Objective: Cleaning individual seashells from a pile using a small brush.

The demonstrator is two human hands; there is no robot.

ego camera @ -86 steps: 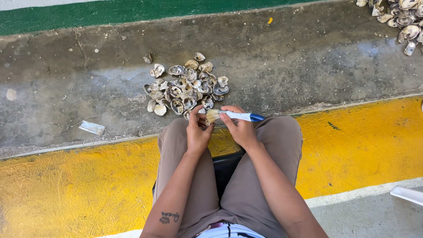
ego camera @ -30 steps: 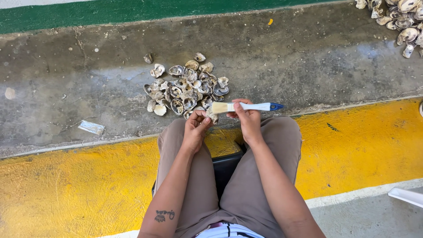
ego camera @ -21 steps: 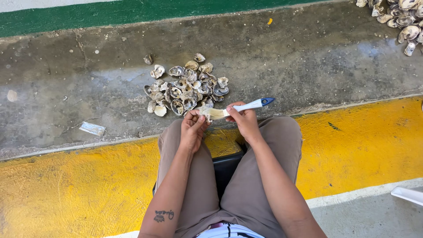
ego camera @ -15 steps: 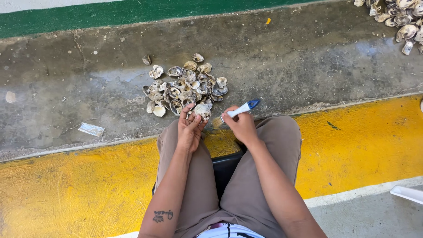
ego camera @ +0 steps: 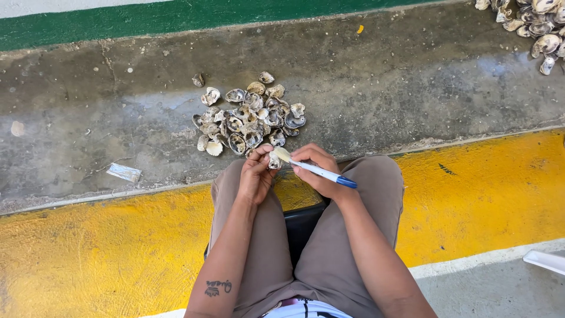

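Note:
My left hand [ego camera: 256, 175] holds a small oyster shell [ego camera: 273, 161] above my knees. In my right hand [ego camera: 318, 172] is a brush [ego camera: 313, 168] with a white handle and a blue end. Its pale bristles rest on the shell, and the handle points down to the right. A pile of several empty oyster shells [ego camera: 250, 121] lies on the grey concrete just beyond my hands.
I sit on a dark seat [ego camera: 301, 227] over a yellow painted strip [ego camera: 488, 191]. A second shell heap [ego camera: 532, 23] lies at the top right. A crumpled clear wrapper [ego camera: 124, 172] lies to the left, a green stripe [ego camera: 176, 20] runs along the far side.
The brush has swung round: its blue end pointed right and up before, now it points down to the right. Both hands stay together over the shell.

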